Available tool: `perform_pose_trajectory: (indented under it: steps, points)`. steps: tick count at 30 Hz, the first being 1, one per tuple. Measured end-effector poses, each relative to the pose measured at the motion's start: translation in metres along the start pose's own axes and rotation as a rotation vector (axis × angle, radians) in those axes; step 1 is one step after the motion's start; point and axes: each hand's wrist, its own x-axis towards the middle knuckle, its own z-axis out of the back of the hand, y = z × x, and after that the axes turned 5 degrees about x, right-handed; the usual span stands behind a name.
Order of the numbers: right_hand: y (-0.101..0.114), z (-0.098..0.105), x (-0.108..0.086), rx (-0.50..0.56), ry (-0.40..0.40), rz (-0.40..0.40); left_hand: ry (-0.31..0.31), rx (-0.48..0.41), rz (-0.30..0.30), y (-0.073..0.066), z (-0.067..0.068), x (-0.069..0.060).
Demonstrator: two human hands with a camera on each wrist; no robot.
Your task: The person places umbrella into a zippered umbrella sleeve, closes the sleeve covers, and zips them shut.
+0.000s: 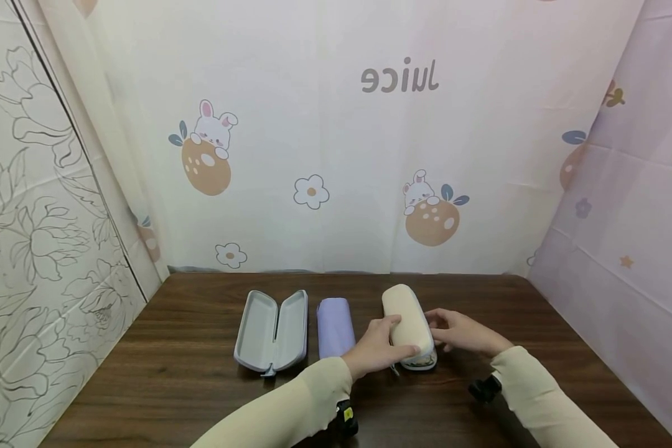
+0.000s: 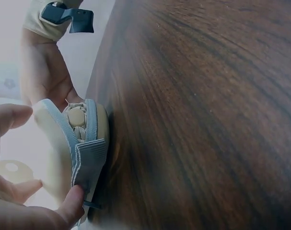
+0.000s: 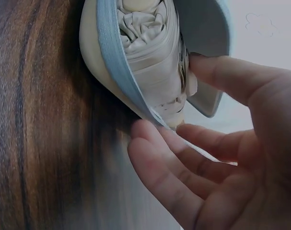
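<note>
A cream zip case (image 1: 407, 320) with a pale blue zip edge lies on the table, its lid partly raised. My left hand (image 1: 376, 348) grips the lid across its near end; in the left wrist view its thumb touches the grey-blue tab (image 2: 90, 160) at the zip's end. Inside the case sits a folded compact umbrella (image 3: 152, 72) of beige fabric with a round knob. At the case's right side is my right hand (image 1: 466, 331), fingers loosely bent. In the right wrist view its thumb touches the umbrella's side while the other fingers rest by the lower rim.
Left of the cream case lies a purple folded item (image 1: 335, 326), partly behind my left hand. Further left, a grey-lavender case (image 1: 253, 330) lies wide open on the dark wooden table (image 1: 162, 373). Printed curtains (image 1: 313, 124) close off the back and sides.
</note>
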Motion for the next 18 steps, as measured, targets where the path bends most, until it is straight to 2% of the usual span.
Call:
perform_pose_trajectory:
  steps: [11,15,18]
  points:
    - [0.0065,0.0025,-0.005,0.071,0.08,-0.03,0.06,0.091,-0.031,0.0004,0.0,0.0006]
    - [0.0071,0.0002,-0.0025,0.082,0.092,-0.041,0.075,0.082,-0.028,-0.0006,0.0018,0.0012]
    - [0.0071,-0.0017,-0.0004,0.092,0.072,-0.068,0.082,0.072,-0.027,-0.0013,0.0027,0.0003]
